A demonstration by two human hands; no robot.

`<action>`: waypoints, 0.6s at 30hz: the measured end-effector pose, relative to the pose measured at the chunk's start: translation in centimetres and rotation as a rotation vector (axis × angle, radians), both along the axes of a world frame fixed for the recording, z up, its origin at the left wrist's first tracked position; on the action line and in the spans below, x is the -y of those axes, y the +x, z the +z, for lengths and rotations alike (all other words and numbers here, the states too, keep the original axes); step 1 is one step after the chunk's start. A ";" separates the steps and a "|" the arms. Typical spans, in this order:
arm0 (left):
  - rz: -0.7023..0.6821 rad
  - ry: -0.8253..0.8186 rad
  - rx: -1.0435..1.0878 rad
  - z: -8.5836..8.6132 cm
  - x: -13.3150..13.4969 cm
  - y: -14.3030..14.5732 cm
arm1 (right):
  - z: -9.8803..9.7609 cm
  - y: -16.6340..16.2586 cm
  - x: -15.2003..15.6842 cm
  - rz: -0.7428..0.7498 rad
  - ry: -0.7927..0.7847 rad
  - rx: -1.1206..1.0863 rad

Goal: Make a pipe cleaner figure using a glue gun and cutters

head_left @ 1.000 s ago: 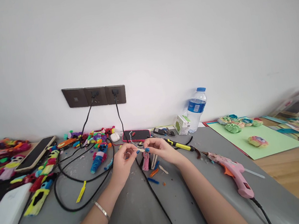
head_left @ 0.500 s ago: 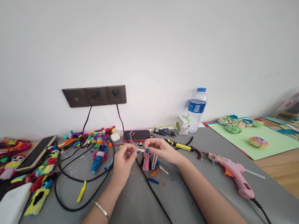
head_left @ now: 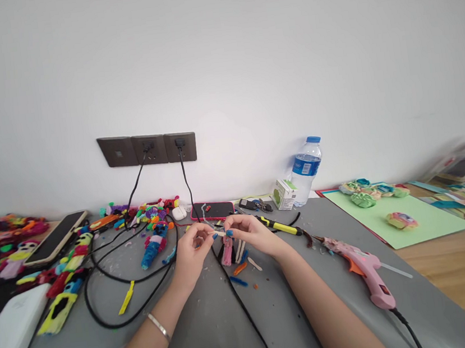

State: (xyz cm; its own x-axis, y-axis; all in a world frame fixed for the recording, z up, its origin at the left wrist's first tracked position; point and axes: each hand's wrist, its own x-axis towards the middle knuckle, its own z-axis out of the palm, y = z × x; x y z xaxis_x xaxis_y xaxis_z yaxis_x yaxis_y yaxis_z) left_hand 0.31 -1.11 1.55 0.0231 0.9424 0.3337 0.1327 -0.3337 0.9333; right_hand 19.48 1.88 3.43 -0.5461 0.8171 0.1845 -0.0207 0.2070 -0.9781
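Above the middle of the grey table (head_left: 218, 334) my left hand (head_left: 193, 249) and my right hand (head_left: 251, 232) meet, both pinched on the ends of a small pale stick (head_left: 219, 233). Blue nails show on the pinching fingers. Just below the hands lie a pink stick figure (head_left: 227, 251), pale sticks and small orange and blue bits (head_left: 238, 269). A silver bangle sits on my left wrist.
A pink glue gun (head_left: 365, 270) lies to the right with its black cord. Black cables (head_left: 117, 273) loop from the wall sockets (head_left: 147, 149). Colourful figures (head_left: 152, 243), a phone (head_left: 56, 236) and a white box (head_left: 10, 336) crowd the left. A water bottle (head_left: 306, 169) and green paper (head_left: 394, 213) stand far right.
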 end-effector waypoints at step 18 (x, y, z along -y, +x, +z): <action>0.003 0.002 0.003 -0.1 0.0 0.0 | 0.0 0.0 0.0 -0.003 0.004 0.012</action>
State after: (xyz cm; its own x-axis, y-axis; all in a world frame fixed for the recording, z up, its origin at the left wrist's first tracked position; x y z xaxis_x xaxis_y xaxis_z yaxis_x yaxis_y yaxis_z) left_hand 0.32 -1.12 1.48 0.0195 0.9418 0.3356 0.1310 -0.3351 0.9330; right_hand 19.49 1.85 3.42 -0.5462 0.8178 0.1810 -0.0080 0.2110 -0.9775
